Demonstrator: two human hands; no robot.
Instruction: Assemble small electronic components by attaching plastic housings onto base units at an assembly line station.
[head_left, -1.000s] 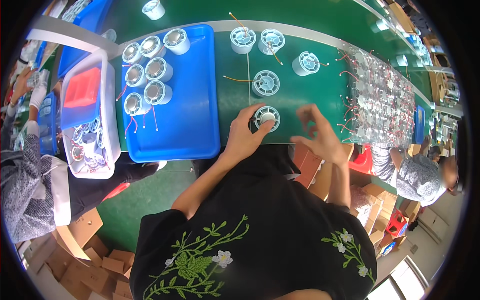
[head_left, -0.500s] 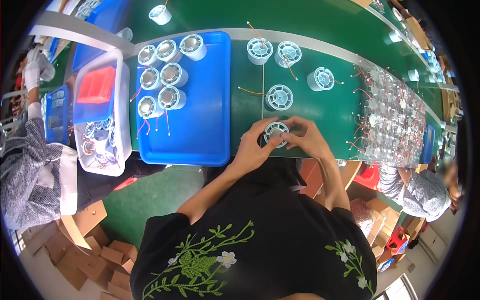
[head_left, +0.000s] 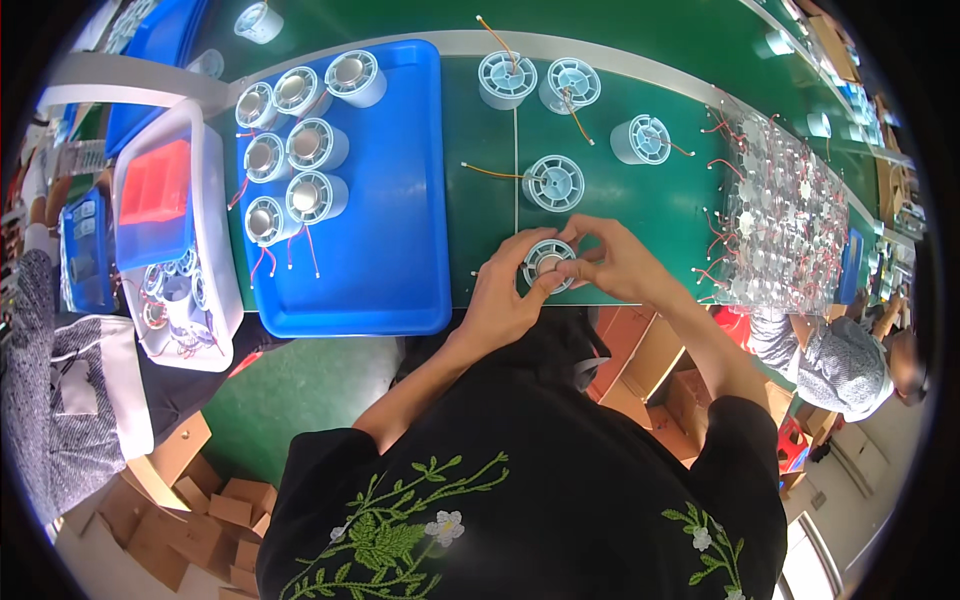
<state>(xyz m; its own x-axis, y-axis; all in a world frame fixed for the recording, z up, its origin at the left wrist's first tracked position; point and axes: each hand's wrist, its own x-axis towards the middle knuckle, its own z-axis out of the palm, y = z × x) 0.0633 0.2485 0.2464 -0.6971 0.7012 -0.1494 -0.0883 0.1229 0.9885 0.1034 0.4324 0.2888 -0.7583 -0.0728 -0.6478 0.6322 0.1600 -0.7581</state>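
Near the table's front edge, my left hand (head_left: 505, 292) is closed around the side of a round pale-blue plastic housing (head_left: 535, 252). It has a spoked rim and a silver disc in its middle. My right hand (head_left: 618, 262) grips the same housing from the other side, its thumb pressed at the disc's edge. Just beyond stands a similar housing (head_left: 553, 184) with an orange wire and no silver disc showing. Three more such housings (head_left: 507, 78) stand farther back. On the blue tray (head_left: 390, 250) to the left, several housings (head_left: 311, 196) show silver discs and red wires.
At far left, a white bin (head_left: 222, 290) holds a red-and-blue container (head_left: 155, 187) and loose parts. To the right lies a clear sheet (head_left: 790, 210) of wired discs. Co-workers sit on both sides; cardboard boxes (head_left: 160, 535) lie on the floor at lower left.
The view has shifted slightly, moving the tray leftward in the picture. My right forearm has swung outward, while both hands stay on the housing. The co-worker's gloved hand at left has moved.
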